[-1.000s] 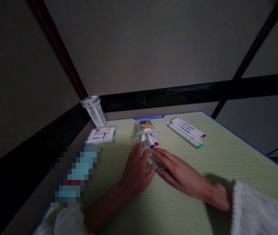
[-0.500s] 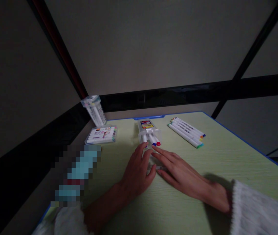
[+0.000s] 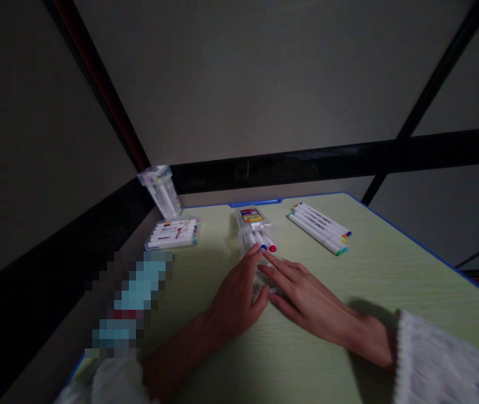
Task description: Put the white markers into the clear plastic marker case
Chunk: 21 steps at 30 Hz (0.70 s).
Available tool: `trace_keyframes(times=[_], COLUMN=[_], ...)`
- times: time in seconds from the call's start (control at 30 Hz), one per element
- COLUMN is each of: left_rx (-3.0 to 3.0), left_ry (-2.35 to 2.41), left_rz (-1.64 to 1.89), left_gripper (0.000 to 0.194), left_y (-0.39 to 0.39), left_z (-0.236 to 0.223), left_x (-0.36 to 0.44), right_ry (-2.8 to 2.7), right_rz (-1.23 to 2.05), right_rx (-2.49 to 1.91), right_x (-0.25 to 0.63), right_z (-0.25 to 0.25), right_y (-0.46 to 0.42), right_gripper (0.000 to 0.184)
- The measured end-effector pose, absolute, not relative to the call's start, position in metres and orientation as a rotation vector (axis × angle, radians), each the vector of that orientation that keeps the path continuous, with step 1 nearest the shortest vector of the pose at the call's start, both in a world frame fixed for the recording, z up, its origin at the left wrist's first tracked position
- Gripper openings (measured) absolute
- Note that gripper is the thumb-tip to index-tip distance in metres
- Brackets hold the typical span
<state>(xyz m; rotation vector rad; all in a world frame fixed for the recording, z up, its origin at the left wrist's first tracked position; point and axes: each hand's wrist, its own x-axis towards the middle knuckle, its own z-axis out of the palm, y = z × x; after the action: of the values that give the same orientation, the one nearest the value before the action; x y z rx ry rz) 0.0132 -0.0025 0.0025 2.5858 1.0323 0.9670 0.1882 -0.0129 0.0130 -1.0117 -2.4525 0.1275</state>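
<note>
A clear plastic marker case (image 3: 252, 221) with a colourful label lies in the middle of the table, its end facing me open. White markers with a blue cap (image 3: 263, 247) and a red cap (image 3: 272, 248) stick out slightly there. My left hand (image 3: 235, 294) has its fingertips at the cap ends, thumb held apart. From the right, my right hand (image 3: 306, 297) reaches in with fingers stretched out, the index tip beside the blue cap. Between the hands shows the clear lid (image 3: 262, 279), partly hidden by fingers. Neither hand grasps anything visibly.
Several loose white markers (image 3: 319, 227) lie at the right. At the left are a flat marker box (image 3: 174, 233) and an upright clear container (image 3: 163, 193) of markers. A pixelated blue area (image 3: 138, 294) covers the table's left edge. The wall stands close behind.
My left fingers have slid right along the cap ends, now covering where another marker's end showed. The right hand stays almost in place. The view has shifted slightly.
</note>
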Motion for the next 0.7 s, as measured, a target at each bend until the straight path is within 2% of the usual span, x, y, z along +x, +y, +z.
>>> trace_keyframes(times=[0.2, 0.47, 0.57, 0.7], left_rx=[2.575, 2.594, 2.611, 2.667], left_ry=[1.031, 0.950, 0.895, 0.795], left_rz=[0.976, 1.122, 1.170, 1.236], left_gripper=[0.062, 0.053, 0.050, 0.047], left_y=[-0.002, -0.001, -0.002, -0.003], left_z=[0.001, 0.007, 0.010, 0.010], left_x=[0.012, 0.008, 0.006, 0.003], right_ry=[-2.516, -2.429, -2.369, -2.308], right_rz=[0.037, -0.274, -0.320, -0.376], right_rx=[-0.997, -0.742, -0.869, -1.264], right_x=[0.188, 0.202, 0.213, 0.235], right_z=[0.018, 0.030, 0.035, 0.036], right_y=[-0.014, -0.011, -0.005, 0.012], right_gripper=[0.036, 0.027, 0.028, 0.029])
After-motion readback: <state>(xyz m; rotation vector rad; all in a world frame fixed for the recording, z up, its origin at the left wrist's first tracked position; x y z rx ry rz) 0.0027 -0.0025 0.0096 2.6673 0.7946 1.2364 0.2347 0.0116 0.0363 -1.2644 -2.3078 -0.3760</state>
